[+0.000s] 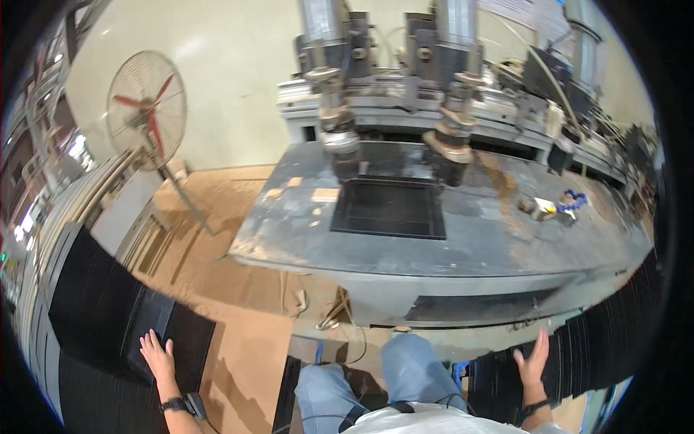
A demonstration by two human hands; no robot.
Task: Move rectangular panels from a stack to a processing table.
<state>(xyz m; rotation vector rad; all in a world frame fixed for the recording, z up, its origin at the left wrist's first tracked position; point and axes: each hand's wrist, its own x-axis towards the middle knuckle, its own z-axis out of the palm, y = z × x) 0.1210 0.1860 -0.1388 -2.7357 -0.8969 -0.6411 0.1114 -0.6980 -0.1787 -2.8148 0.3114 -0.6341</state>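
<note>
My left hand (157, 356) is spread flat, palm down, over a dark panel at the edge of a stack of black panels (94, 289) on the left. Whether its fingertips touch the panel, I cannot tell. My right hand (533, 358) reaches out with straight fingers and the thumb apart. It holds nothing and is beside a row of thin black panels (589, 358) on the right. Ahead of me, a black rectangular panel (388, 210) with a line along its border lies flat on the grey machine table (477, 249), in front of two spindle heads.
The left spindle head (340, 141) and right spindle head (450, 148) hang over the table's back. Wood scraps (325, 194) lie left of the panel; a blue segmented hose (573, 200) is at the right. A red-bladed fan (148, 108) stands back left. Cables (336, 307) hang below the table.
</note>
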